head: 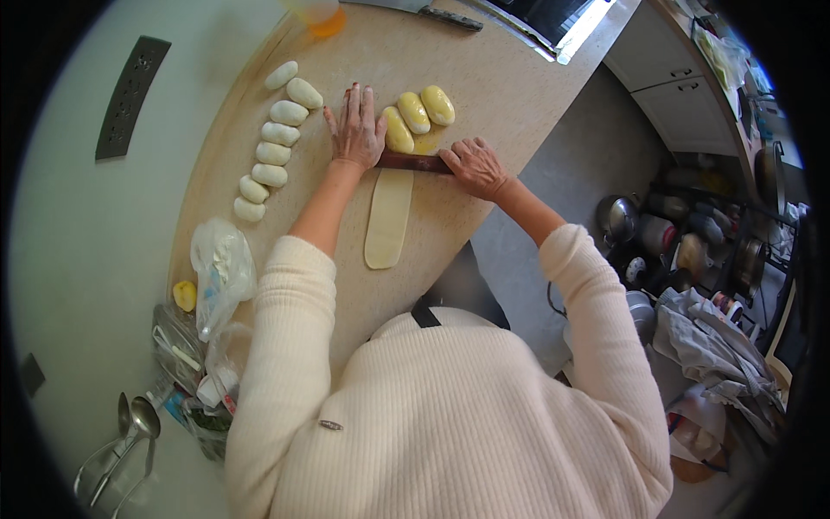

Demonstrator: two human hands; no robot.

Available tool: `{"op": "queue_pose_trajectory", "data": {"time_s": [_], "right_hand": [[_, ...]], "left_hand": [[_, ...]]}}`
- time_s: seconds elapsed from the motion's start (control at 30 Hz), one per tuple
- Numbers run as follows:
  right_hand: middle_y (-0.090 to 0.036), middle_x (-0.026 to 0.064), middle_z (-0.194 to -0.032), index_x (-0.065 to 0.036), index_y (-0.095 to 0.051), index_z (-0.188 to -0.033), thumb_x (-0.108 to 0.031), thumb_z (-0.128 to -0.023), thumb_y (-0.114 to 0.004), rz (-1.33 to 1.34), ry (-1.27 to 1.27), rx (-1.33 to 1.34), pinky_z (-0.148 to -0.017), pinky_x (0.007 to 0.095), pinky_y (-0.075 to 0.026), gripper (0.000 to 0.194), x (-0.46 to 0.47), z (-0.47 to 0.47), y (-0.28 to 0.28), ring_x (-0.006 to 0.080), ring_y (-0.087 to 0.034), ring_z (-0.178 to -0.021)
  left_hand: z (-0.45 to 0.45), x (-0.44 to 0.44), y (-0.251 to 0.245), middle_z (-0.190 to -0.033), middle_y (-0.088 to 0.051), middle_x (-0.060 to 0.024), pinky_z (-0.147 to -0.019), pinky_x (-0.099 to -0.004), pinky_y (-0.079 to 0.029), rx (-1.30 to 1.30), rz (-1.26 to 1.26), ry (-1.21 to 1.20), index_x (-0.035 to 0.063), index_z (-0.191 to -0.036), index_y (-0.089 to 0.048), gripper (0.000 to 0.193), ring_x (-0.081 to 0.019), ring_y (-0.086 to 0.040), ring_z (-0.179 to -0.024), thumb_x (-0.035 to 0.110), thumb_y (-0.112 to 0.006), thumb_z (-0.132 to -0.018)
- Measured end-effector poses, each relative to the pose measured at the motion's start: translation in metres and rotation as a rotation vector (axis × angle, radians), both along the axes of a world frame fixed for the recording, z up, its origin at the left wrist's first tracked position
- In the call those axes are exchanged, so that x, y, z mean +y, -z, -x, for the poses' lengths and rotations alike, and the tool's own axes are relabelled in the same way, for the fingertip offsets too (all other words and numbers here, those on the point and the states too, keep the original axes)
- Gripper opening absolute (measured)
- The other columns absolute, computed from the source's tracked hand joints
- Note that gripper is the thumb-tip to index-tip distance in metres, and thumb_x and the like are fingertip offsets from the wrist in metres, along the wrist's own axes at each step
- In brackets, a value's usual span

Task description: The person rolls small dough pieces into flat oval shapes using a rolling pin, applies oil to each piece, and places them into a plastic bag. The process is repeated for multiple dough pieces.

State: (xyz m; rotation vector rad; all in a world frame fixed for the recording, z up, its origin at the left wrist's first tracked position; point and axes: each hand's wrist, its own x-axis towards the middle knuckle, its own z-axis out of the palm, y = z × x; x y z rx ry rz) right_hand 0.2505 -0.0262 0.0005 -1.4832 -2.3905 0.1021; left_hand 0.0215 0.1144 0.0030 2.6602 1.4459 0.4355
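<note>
A dark wooden rolling pin (415, 162) lies across the upper end of a long flattened strip of dough (389, 220). My left hand (356, 133) is laid flat at the pin's left end, fingers stretched forward; whether the palm rests on the pin is hidden. At the other end, my right hand (476, 167) curls its fingers over the pin. Just beyond the pin sit three glossy yellow dough rolls (415, 112), with a wet yellow smear beside them. Left of my left hand, several pale floured dough pieces (280, 134) form a curved row.
Plastic bags (224, 272) and a yellow cut piece of food (185, 296) line the wall side of the counter (311, 259). A cup with orange contents (324, 23) and a dark handle (452, 18) are at the far edge. A cluttered rack (700, 240) stands right.
</note>
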Motion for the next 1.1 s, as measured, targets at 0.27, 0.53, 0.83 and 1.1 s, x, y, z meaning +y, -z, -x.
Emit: {"op": "queue_pose_trajectory", "data": {"time_s": [0.27,0.53,0.83,1.1], "right_hand": [[-0.056,0.0111,-0.092,-0.003,-0.056,-0.112,-0.01,-0.078,-0.06,-0.078,0.097,0.159,-0.079,0.0388,-0.047,0.035,-0.072,0.041,-0.005,0.0299,-0.056,-0.083],[-0.055,0.0184,-0.102,0.003,-0.053,-0.117,-0.009,-0.078,-0.062,0.007,0.225,0.178,-0.086,0.0424,-0.046,0.042,-0.148,0.103,-0.017,0.0359,-0.054,-0.092],[-0.05,0.0238,-0.128,0.006,-0.041,-0.133,-0.011,-0.077,-0.064,-0.034,0.204,0.179,-0.099,0.0509,-0.041,0.063,-0.199,0.127,-0.009,0.0411,-0.05,-0.115],[-0.055,0.019,-0.117,0.004,-0.047,-0.129,-0.009,-0.084,-0.056,-0.135,0.199,0.189,-0.09,0.0431,-0.044,0.048,-0.215,0.137,-0.014,0.0335,-0.056,-0.102]], "left_hand": [[0.027,-0.057,-0.001,-0.159,-0.014,-0.0272,-0.108,-0.0732,-0.015,0.009,0.094,0.056,0.0056,-0.153,-0.023,0.079,-0.0428,-0.019,-0.146,0.046,-0.055,-0.092],[0.132,-0.176,-0.016,-0.16,-0.019,-0.0153,-0.111,-0.0692,-0.014,0.085,0.201,0.154,0.0123,-0.153,-0.026,0.082,-0.0361,-0.018,-0.148,0.032,-0.068,-0.085],[0.176,-0.22,-0.003,-0.149,-0.035,-0.0087,-0.11,-0.0675,-0.018,0.079,0.123,0.134,0.0173,-0.147,-0.036,0.074,-0.0317,-0.028,-0.143,0.028,-0.071,-0.083],[0.19,-0.248,0.0,-0.153,-0.031,-0.0087,-0.112,-0.067,-0.018,0.052,0.104,0.127,0.0167,-0.149,-0.033,0.077,-0.0329,-0.024,-0.146,0.024,-0.071,-0.083]]}}
